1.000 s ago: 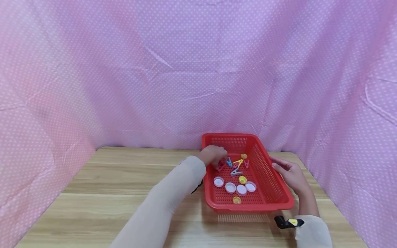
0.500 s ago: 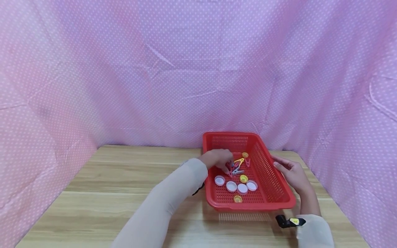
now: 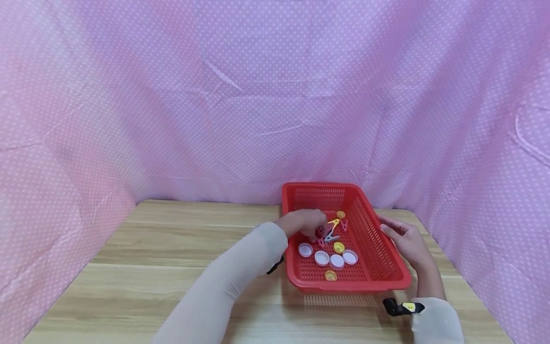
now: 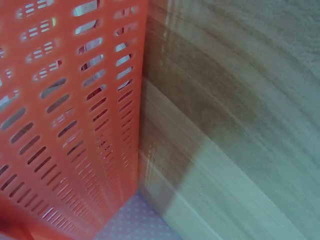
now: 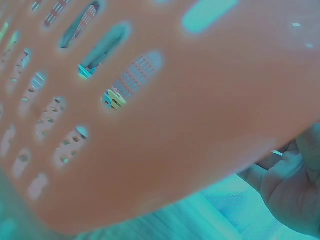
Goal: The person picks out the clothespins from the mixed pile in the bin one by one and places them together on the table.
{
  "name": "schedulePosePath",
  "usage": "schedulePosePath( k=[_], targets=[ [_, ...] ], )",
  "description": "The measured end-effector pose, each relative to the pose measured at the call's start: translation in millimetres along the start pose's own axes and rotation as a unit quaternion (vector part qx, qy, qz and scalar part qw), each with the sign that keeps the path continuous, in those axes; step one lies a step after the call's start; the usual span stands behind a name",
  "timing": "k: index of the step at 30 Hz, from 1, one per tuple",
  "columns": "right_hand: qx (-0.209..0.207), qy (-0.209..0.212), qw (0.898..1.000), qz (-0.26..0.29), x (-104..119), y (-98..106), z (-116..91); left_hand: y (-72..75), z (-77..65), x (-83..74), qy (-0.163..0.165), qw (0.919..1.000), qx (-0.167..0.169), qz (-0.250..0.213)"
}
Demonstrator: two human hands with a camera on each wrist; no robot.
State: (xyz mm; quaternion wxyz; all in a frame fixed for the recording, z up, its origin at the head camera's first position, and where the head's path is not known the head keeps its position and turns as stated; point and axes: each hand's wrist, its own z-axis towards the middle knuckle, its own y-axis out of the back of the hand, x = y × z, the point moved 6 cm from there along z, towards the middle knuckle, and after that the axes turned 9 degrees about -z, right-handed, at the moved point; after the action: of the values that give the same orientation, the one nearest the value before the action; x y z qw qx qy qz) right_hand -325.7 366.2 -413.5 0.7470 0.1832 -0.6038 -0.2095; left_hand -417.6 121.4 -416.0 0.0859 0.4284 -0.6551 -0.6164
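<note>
In the head view, a red plastic basket with slotted walls stands on the table's right half. My left hand reaches over its left wall, fingers bent down, pinching a pink clothespin; the fingertips are partly hidden. Close by lie a grey clothespin, a yellow clothespin and another pink one. My right hand grips the basket's right rim, thumb on top; part of this hand shows beside the rim in the right wrist view. Only the basket wall and table appear in the left wrist view.
Several white round caps lie in the basket's near half, with yellow caps among and around them. Wooden tabletop spreads to the left. Pink dotted cloth hangs behind the table and along both sides.
My left hand has moved rightward and slightly nearer inside the basket, and the pink clothespin has shifted with it towards the grey one. The right hand keeps its place on the rim.
</note>
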Motion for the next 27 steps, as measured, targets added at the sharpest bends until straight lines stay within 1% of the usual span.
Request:
schedulePosePath(
  k=[4,8,13,16,20,23,27],
  targets=[
    [0.001,-0.007,1.0,0.002,-1,0,0,-2.1,3.0,0.4,0.003,0.9999,0.0,0.016],
    [0.003,-0.017,1.0,0.008,-2,0,1,-3.4,4.8,-0.3,-0.008,0.9996,0.007,0.026],
    [0.004,-0.023,1.0,0.008,-2,-1,0,-1.7,3.3,-1.3,-0.02,0.9995,0.015,0.018],
    [0.001,-0.022,1.0,0.005,-1,-1,0,1.8,-0.4,-3.3,-0.036,0.9992,0.012,0.015],
    [0.001,-0.02,1.0,0.001,0,-2,1,7.5,-4.2,-7.0,-0.063,0.9978,-0.001,0.019],
    [0.003,-0.02,1.0,0.002,0,-1,0,10.5,-5.3,-9.4,-0.079,0.9964,-0.014,0.027],
    [0.004,-0.021,1.0,0.004,-1,0,-1,12.1,-6.8,-12.2,-0.102,0.993,-0.028,0.052]
  ],
)
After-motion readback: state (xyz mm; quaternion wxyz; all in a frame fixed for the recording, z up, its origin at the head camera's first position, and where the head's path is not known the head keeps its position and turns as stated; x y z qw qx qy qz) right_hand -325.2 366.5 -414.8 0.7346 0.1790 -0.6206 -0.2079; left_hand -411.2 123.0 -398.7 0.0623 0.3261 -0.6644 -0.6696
